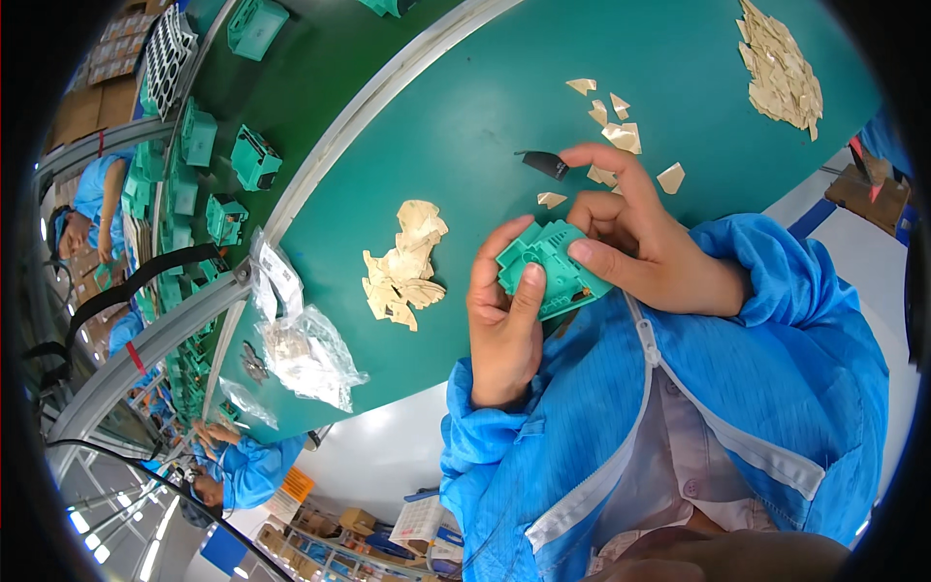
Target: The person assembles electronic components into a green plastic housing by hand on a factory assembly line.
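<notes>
A green moulded plastic housing (549, 264) with slots and ridges is held close to my chest, over the near edge of the green table. My left hand (506, 325) grips its left side, thumb across the front. On the other side my right hand (645, 238) has its thumb on the upper right corner, other fingers curled behind. Its index finger reaches out to a small black flat piece (545, 165); whether that piece sticks to the fingertip or lies on the table I cannot tell. Several cream film scraps (621, 136) are scattered just beyond.
Cream scraps form a pile (405, 262) left of my hands and a larger heap (781, 73) at far right. Clear plastic bags (308, 354) lie by the metal rail (320, 155). Past it, green housings (254, 160) stand on a belt. Co-workers in blue (254, 470) are at left.
</notes>
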The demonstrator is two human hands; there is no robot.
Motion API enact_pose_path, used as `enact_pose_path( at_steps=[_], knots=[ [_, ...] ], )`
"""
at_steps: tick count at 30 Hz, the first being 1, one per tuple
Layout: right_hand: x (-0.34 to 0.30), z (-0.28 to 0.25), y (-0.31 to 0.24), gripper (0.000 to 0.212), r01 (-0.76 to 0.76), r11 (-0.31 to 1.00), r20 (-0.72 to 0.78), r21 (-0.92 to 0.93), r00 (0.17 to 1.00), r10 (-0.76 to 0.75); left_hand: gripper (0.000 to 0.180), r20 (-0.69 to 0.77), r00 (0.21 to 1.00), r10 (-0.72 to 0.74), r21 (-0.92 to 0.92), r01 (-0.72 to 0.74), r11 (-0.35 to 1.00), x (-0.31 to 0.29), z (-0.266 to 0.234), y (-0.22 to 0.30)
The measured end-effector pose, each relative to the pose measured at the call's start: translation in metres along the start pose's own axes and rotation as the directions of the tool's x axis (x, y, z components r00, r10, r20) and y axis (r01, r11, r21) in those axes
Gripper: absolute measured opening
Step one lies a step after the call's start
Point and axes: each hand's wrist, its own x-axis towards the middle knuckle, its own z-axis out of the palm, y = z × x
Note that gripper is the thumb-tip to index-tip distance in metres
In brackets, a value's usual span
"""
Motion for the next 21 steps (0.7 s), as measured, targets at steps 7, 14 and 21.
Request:
enact_pose_path(
  at_steps=[7, 14, 21],
  knots=[
    [0.004, -0.027, -0.023, 0.028, 0.323, 0.725, -0.056, -0.608, 0.893, -0.446, 0.041, -0.063, 0.995, 0.08, 0.16, -0.069, 0.985, -0.007, 0.005, 0.022],
    [-0.008, -0.016, -0.031, 0.014, 0.114, 0.958, 0.006, -0.261, 0.993, -0.117, 0.036, -0.069, 0.963, 0.261, 0.51, -0.191, 0.839, -0.007, 0.021, 0.023],
    [-0.007, -0.011, -0.029, 0.02, 0.123, 0.952, -0.049, -0.281, 0.989, -0.142, 0.043, -0.05, 0.932, 0.358, 0.66, -0.238, 0.712, -0.006, 0.032, 0.022]
  ],
)
